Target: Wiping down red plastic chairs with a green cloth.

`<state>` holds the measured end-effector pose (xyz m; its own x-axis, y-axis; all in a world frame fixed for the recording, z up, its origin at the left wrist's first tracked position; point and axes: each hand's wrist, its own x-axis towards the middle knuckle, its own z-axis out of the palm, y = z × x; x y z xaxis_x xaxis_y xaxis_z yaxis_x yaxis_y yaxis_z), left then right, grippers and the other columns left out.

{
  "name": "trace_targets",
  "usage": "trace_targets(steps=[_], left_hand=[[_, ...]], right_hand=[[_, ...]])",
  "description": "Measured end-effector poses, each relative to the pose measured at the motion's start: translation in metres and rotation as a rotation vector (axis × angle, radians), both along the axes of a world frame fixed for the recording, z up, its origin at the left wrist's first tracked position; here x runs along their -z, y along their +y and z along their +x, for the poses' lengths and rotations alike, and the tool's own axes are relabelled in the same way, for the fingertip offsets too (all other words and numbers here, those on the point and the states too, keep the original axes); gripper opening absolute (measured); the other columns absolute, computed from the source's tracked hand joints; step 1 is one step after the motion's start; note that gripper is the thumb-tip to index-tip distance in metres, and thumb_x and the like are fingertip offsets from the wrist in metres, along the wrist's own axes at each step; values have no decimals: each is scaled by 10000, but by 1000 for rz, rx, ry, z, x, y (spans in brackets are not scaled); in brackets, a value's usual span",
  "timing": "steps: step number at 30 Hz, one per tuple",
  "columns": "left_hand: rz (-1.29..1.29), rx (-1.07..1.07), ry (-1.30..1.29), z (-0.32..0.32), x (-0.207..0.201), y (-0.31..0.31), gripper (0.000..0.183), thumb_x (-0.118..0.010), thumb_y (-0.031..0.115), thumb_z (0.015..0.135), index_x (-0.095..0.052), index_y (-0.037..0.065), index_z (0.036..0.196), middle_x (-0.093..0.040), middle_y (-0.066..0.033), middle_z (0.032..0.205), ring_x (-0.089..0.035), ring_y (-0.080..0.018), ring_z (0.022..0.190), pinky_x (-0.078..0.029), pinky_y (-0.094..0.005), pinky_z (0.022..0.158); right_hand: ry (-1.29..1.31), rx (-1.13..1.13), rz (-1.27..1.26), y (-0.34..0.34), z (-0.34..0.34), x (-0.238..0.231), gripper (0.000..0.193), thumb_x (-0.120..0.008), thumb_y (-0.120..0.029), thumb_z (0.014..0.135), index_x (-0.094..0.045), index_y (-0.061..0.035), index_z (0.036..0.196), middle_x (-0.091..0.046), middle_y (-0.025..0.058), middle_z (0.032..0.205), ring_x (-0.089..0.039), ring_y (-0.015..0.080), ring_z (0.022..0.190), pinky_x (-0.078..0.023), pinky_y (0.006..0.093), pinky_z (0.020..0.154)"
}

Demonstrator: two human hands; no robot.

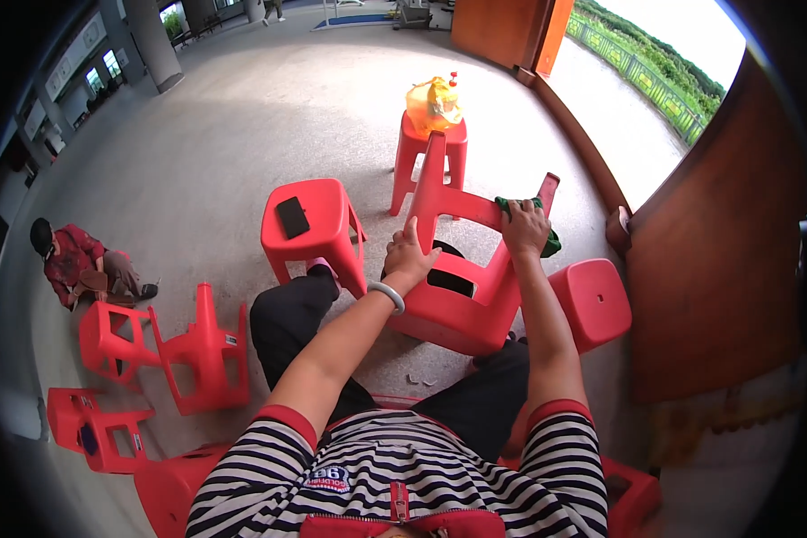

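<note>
A red plastic stool (462,314) is tipped over in front of me, between my knees, its legs pointing up and away. My left hand (410,257) grips it by the near left leg, and a pale bangle sits on that wrist. My right hand (525,228) is closed over a dark green cloth (553,242), pressed against the leg on the right side. Part of the cloth shows on both sides of my fingers. Something dark, seen through the stool's frame, cannot be made out.
A stool with a black phone (292,218) stands ahead left. Farther off, another stool holds an orange-yellow plastic bag (435,100). One red stool (592,305) is close on my right. Several tipped stools (204,359) lie left, near a seated person (85,260). A wooden door (717,278) stands right.
</note>
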<state>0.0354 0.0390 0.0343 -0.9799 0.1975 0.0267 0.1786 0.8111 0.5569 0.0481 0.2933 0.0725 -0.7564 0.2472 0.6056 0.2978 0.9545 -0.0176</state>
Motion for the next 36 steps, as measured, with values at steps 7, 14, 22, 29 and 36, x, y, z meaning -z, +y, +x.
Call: trace_targets(steps=[7, 14, 22, 29, 36], left_hand=[[145, -60, -173, -22, 6, -5, 1156, -811, 532, 703, -144, 150, 1567, -526, -264, 1317, -613, -409, 1137, -529, -469, 955], [103, -115, -121, -15, 0, -3, 1107, -800, 474, 699, -191, 146, 1563, -548, -268, 1282, -638, -405, 1087, -550, -472, 912], [91, -119, -177, -11, -12, -2, 1127, -844, 406, 683, -200, 111, 1560, -551, -267, 1264, -629, -411, 1103, -545, -450, 926], [137, -130, -150, -13, -6, -11, 1122, -827, 402, 691, -184, 131, 1570, -552, -280, 1284, -630, -434, 1112, -539, -471, 928], [168, -118, -132, -9, -9, -3, 1096, -800, 391, 691, -184, 124, 1558, -532, -303, 1296, -620, -456, 1120, -532, -487, 955]], right_hand=[[51, -65, 32, -8, 2, 3, 211, -662, -356, 867, -724, -229, 1024, -628, -23, 1085, -613, 229, 979, -465, 445, 839], [54, -280, -54, -26, 2, -1, 130, -660, -318, 881, -730, -226, 941, -631, -47, 1027, -608, 222, 945, -464, 412, 782], [20, -615, -117, -89, -18, 8, 119, -701, -277, 837, -749, -217, 928, -622, -50, 1017, -572, 228, 964, -468, 411, 812], [-169, -534, -31, -115, -38, -5, 159, -730, -192, 789, -711, -221, 944, -613, -29, 1024, -575, 237, 1039, -485, 423, 799], [-104, -527, 68, -107, -38, -5, 120, -679, -157, 794, -652, -142, 910, -618, 33, 983, -604, 269, 1003, -499, 493, 809]])
